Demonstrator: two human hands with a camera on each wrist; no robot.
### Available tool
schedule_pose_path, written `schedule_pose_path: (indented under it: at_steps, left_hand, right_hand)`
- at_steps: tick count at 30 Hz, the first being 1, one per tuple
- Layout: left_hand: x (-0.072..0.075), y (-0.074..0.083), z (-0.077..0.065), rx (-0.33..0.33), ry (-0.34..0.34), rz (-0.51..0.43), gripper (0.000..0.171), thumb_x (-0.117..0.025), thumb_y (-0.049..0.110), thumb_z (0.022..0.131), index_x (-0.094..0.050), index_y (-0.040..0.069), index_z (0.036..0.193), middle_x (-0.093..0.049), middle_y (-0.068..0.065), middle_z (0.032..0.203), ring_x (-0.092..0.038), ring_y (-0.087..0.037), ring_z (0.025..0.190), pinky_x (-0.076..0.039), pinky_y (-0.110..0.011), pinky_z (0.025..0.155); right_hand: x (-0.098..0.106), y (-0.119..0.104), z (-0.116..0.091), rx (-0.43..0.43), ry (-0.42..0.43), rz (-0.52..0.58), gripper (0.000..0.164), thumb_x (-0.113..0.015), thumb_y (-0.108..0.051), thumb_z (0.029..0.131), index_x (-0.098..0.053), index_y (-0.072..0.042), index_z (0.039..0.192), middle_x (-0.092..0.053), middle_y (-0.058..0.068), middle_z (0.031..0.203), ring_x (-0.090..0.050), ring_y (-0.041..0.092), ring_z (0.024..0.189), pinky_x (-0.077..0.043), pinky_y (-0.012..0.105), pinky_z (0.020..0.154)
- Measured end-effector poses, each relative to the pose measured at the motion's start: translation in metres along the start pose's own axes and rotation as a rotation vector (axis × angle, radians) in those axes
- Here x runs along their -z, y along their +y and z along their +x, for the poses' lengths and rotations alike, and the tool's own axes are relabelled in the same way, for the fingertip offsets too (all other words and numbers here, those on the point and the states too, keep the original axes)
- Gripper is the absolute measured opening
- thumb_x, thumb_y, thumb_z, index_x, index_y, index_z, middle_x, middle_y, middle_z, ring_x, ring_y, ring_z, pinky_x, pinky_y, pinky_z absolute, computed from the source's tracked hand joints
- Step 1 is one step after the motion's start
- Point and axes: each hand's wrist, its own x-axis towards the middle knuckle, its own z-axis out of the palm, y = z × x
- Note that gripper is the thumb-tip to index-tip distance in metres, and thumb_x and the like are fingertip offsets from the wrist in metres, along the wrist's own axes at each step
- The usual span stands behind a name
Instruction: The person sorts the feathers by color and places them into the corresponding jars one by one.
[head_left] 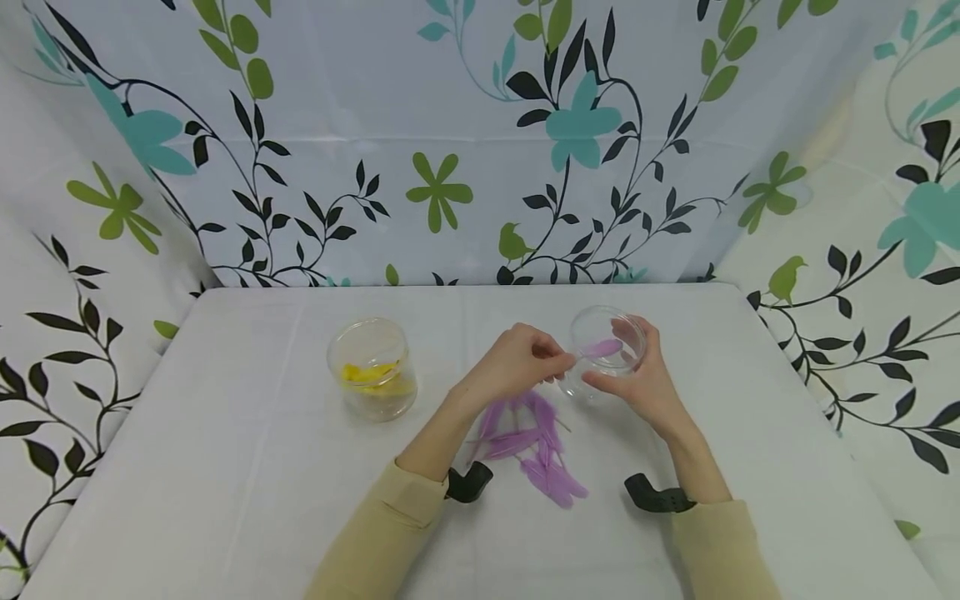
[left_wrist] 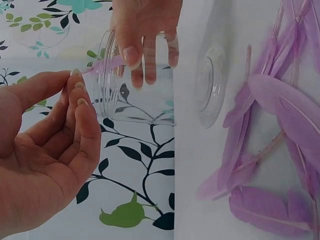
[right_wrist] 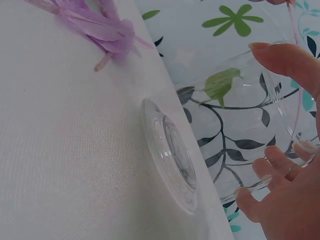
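Observation:
My left hand pinches a purple feather by the end of its quill, between thumb and fingertips. The vane of that feather reaches into the mouth of a clear glass jar. Around the jar's side curl the fingers and thumb of my right hand, which holds it tilted above the table. In the left wrist view the jar's mouth faces the left hand. Under the jar, a clear glass lid lies on the white cloth. More purple feathers lie in a loose pile nearer the body, between the forearms.
Left of the hands stands another clear glass jar with yellow feather-like pieces inside. White cloth covers the table. Patterned curtains with leaves and flowers hang behind it and along both sides.

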Motion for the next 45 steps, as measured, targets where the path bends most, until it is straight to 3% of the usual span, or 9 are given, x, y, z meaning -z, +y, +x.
schedule_pose_path:
  at_steps: [4, 9, 16, 21, 25, 28, 33, 45]
  left_hand:
    - [-0.004, -0.002, 0.007, 0.001, 0.042, -0.009, 0.025, -0.068, 0.033, 0.096, -0.076, 0.009, 0.097, -0.072, 0.002, 0.08, -0.068, -0.021, 0.083, -0.054, -0.023, 0.068]
    - [-0.007, -0.006, 0.011, -0.017, 0.091, -0.027, 0.027, -0.067, 0.032, 0.097, -0.075, 0.007, 0.099, -0.074, -0.007, 0.087, -0.068, -0.021, 0.082, -0.054, -0.022, 0.068]
    - [-0.003, -0.017, 0.008, -0.011, 0.129, -0.048, 0.026, -0.067, 0.032, 0.097, -0.075, 0.007, 0.097, -0.074, -0.005, 0.085, -0.07, -0.027, 0.087, -0.054, -0.023, 0.069]
    - [0.006, -0.031, -0.007, -0.008, 0.151, -0.066, 0.026, -0.064, 0.027, 0.099, -0.074, 0.004, 0.099, -0.074, -0.008, 0.086, -0.069, -0.029, 0.087, -0.057, -0.025, 0.073]
    - [0.013, -0.046, -0.026, 0.064, 0.162, -0.073, 0.025, -0.063, 0.026, 0.099, -0.074, 0.005, 0.104, -0.075, -0.009, 0.094, -0.07, -0.025, 0.093, -0.058, -0.029, 0.082]
    - [0.015, -0.059, -0.041, 0.114, 0.159, -0.041, 0.023, -0.064, 0.026, 0.098, -0.075, 0.007, 0.104, -0.075, -0.004, 0.094, -0.069, -0.019, 0.092, -0.057, -0.031, 0.086]
    - [0.02, -0.078, -0.058, 0.139, 0.13, 0.022, 0.019, -0.067, 0.025, 0.096, -0.076, 0.009, 0.101, -0.074, 0.002, 0.093, -0.066, -0.014, 0.091, -0.056, -0.033, 0.088]
    - [0.042, -0.096, -0.077, 0.275, 0.009, 0.05, 0.018, -0.071, 0.023, 0.094, -0.077, 0.006, 0.095, -0.07, -0.004, 0.082, -0.056, -0.013, 0.074, -0.048, -0.023, 0.068]
  right_hand:
    - [-0.003, 0.001, 0.0, 0.002, -0.01, 0.001, 0.102, -0.087, -0.018, 0.078, -0.016, -0.015, 0.15, -0.032, 0.013, 0.158, -0.026, 0.03, 0.148, -0.025, 0.066, 0.115]
    - [-0.007, 0.003, 0.001, 0.005, -0.01, -0.019, 0.101, -0.086, -0.02, 0.079, -0.016, -0.015, 0.15, -0.033, 0.011, 0.156, -0.026, 0.03, 0.148, -0.025, 0.068, 0.115]
    - [-0.01, 0.002, 0.003, 0.016, -0.011, -0.028, 0.101, -0.086, -0.017, 0.078, -0.016, -0.014, 0.151, -0.034, 0.013, 0.156, -0.027, 0.031, 0.148, -0.025, 0.067, 0.116]
    - [-0.008, 0.003, 0.003, 0.037, 0.0, -0.047, 0.101, -0.088, -0.019, 0.077, -0.018, -0.015, 0.149, -0.035, 0.014, 0.155, -0.028, 0.032, 0.147, -0.024, 0.065, 0.117]
    - [-0.007, 0.003, 0.003, 0.048, 0.0, -0.062, 0.101, -0.088, -0.019, 0.077, -0.017, -0.015, 0.149, -0.035, 0.015, 0.155, -0.028, 0.031, 0.147, -0.022, 0.064, 0.118]
    - [-0.005, 0.002, 0.004, 0.047, -0.001, -0.065, 0.102, -0.088, -0.02, 0.077, -0.017, -0.015, 0.149, -0.036, 0.014, 0.155, -0.028, 0.03, 0.147, -0.022, 0.063, 0.119]
    - [-0.003, 0.002, 0.004, 0.038, 0.002, -0.064, 0.102, -0.088, -0.02, 0.077, -0.017, -0.015, 0.149, -0.036, 0.013, 0.155, -0.028, 0.028, 0.148, -0.022, 0.062, 0.119]
    - [0.0, 0.0, 0.001, 0.027, 0.002, -0.082, 0.102, -0.087, -0.02, 0.078, -0.016, -0.015, 0.151, -0.035, 0.014, 0.155, -0.028, 0.029, 0.148, -0.024, 0.062, 0.119]
